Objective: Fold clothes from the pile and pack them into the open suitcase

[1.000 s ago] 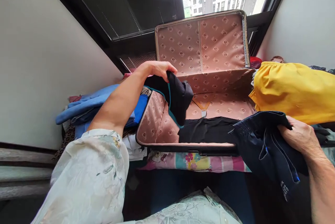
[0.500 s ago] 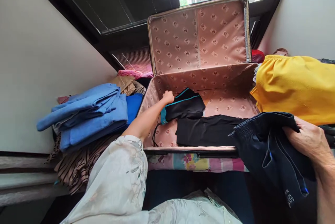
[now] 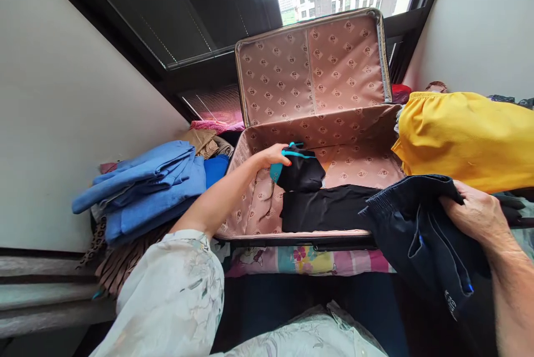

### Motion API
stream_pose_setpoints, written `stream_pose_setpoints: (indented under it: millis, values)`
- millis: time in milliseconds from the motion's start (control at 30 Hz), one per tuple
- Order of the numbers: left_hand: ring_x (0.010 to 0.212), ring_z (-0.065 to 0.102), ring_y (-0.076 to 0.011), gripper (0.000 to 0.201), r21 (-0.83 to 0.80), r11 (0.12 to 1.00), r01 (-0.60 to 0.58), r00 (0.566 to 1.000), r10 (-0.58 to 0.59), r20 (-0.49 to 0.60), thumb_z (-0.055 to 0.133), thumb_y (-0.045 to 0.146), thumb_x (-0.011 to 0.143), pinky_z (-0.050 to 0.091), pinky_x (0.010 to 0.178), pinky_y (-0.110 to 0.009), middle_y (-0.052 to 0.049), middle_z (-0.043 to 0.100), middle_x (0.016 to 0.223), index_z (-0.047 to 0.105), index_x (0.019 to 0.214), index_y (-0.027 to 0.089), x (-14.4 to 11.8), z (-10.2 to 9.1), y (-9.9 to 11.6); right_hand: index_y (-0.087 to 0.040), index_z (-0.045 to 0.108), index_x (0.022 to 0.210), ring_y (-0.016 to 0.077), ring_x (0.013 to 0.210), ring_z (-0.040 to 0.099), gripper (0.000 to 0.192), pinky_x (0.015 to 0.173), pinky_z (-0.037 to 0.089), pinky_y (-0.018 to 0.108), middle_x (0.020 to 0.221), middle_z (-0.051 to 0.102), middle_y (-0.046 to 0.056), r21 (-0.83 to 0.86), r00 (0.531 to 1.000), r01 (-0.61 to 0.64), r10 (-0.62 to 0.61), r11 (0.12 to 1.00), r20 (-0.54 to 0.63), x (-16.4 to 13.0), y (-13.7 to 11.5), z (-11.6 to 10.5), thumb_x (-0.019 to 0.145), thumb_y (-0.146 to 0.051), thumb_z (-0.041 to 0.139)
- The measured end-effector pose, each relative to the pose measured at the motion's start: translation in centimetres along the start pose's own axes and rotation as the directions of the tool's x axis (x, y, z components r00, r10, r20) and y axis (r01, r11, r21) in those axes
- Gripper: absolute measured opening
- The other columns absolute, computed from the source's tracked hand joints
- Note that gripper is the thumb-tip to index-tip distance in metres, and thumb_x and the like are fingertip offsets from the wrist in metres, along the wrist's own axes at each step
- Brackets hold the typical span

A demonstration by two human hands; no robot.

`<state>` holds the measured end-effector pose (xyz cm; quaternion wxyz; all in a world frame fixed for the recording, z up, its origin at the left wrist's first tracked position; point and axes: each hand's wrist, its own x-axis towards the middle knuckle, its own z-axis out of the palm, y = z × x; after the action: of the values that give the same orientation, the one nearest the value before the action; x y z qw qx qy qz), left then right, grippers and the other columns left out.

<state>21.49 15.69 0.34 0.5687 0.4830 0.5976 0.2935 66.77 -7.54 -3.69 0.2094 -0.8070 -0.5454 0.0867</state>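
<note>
A black garment with turquoise trim (image 3: 302,173) is pinched by the left hand (image 3: 275,155) inside the open suitcase (image 3: 362,168), just beyond folded black cloth (image 3: 325,209). A navy garment (image 3: 413,229) is gripped near its waistband by the right hand (image 3: 479,212), at the suitcase's right front corner. The step in hand is judged to be arranging the trimmed garment; next, its bunched edge should be spread flat. How tightly the left hand is pressed together cannot be told, being partly hidden.
</note>
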Motion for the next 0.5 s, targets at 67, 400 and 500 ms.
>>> stream_pose_setpoints:
  millis: [67,400,500]
  values:
    - [0.087,0.075,-0.0258,0.049,0.097,0.989,-0.115,0.974,0.094,0.205,0.091,0.006,0.061,0.063,0.08,-0.034,-0.003,0.074,0.085,0.072,0.105,0.017,-0.7,1.1,3.7,-0.025,0.07,0.097,0.0279,0.082,0.066,0.026,0.068,0.037,0.033,0.091,0.074,0.011,-0.007,1.0,0.005,-0.004,1.0,0.01,0.0,0.0,-0.1,0.088,-0.039,0.05]
    - [0.088,0.076,-0.0242,0.048,0.112,0.942,-0.315,0.928,0.282,0.243,0.091,0.005,0.061,0.061,0.092,-0.041,-0.003,0.074,0.091,0.072,0.103,0.017,0.9,1.8,11.7,-0.026,0.069,0.092,0.027,0.076,0.065,0.024,0.067,0.036,0.033,0.084,0.072,0.009,0.014,1.0,-0.007,0.007,1.0,0.006,-0.1,0.1,0.2,0.087,-0.039,0.05]
    - [0.1,0.075,-0.0292,0.039,0.146,0.971,-0.19,0.981,0.193,-0.004,0.091,0.01,0.06,0.06,0.093,-0.037,-0.005,0.072,0.088,0.071,0.093,0.018,3.5,-1.7,6.9,-0.026,0.067,0.094,0.0285,0.081,0.066,0.025,0.068,0.037,0.034,0.087,0.072,0.01,0.012,0.999,-0.027,0.027,1.0,0.018,-0.1,0.1,0.2,0.085,-0.041,0.048]
